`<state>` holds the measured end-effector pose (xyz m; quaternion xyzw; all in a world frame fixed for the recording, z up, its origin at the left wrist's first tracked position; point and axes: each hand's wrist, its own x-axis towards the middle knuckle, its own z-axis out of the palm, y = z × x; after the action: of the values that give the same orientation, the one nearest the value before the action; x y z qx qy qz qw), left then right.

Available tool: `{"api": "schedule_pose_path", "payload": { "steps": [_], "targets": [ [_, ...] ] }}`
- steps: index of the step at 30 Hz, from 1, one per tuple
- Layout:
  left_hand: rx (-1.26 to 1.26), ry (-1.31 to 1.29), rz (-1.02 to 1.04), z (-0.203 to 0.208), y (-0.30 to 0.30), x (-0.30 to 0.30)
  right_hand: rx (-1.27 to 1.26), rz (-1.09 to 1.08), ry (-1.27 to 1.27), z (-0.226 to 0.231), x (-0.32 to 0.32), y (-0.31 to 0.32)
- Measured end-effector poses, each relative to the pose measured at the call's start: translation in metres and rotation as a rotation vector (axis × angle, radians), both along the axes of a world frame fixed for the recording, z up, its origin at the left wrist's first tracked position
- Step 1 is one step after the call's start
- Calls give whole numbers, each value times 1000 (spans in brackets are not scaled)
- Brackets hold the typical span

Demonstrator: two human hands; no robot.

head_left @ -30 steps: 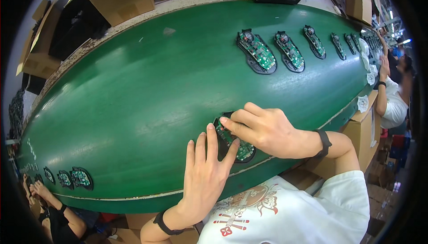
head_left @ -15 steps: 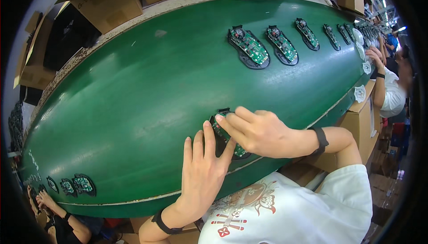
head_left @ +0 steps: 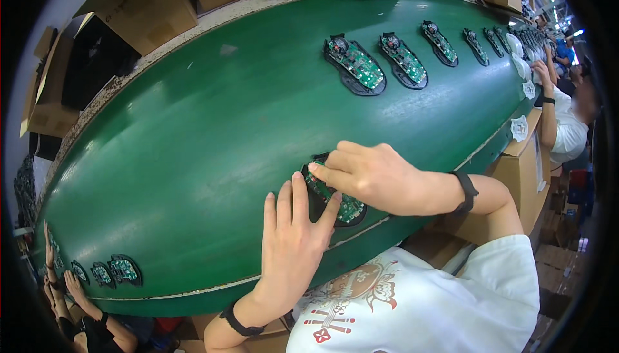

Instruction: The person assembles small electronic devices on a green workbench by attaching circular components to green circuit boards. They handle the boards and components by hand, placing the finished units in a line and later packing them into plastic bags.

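In front of me on the green belt lies an open computer mouse base [head_left: 350,209], a black shell with a green circuit board in it. My left hand [head_left: 290,234] steadies it, its fingers stretched along the left edge and its thumb on the board. From the right, my right hand [head_left: 380,176] reaches over the upper end. Its thumb presses there near a small red part, and the other fingers are curled. Those fingers hide part of the upper end, so I cannot make out any small piece under them.
Several similar mouse bases [head_left: 356,66] stand in a row along the far right. More bases [head_left: 124,269] lie at the lower left, near another person's hands [head_left: 76,286]. Cardboard boxes [head_left: 145,8] line the far edge. White plastic pieces [head_left: 519,128] lie at right, near a second person.
My right hand has shifted slightly, its thumb still at the upper end of the mouse base, and more of the board shows. At lower left, the other person's hand has reached further up the belt.
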<state>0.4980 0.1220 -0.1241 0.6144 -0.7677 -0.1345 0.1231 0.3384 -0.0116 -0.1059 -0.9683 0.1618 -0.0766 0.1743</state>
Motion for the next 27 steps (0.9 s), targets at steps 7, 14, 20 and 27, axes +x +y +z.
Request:
{"api": "schedule_pose_path", "payload": {
  "steps": [7, 14, 20, 27],
  "targets": [
    [54, 77, -41, -1, -7, 12, -223, 12, -2, -1, -14, 24],
    [85, 80, -106, 6, -21, 20, -72, -138, -29, 2, -10, 4],
    [80, -95, -72, 16, -12, 17, 200, -231, -85, 10, -37, 4],
    [118, -199, -33, 12, 11, 12, 465, -270, -194, -17, -51, 37]
  ]
}}
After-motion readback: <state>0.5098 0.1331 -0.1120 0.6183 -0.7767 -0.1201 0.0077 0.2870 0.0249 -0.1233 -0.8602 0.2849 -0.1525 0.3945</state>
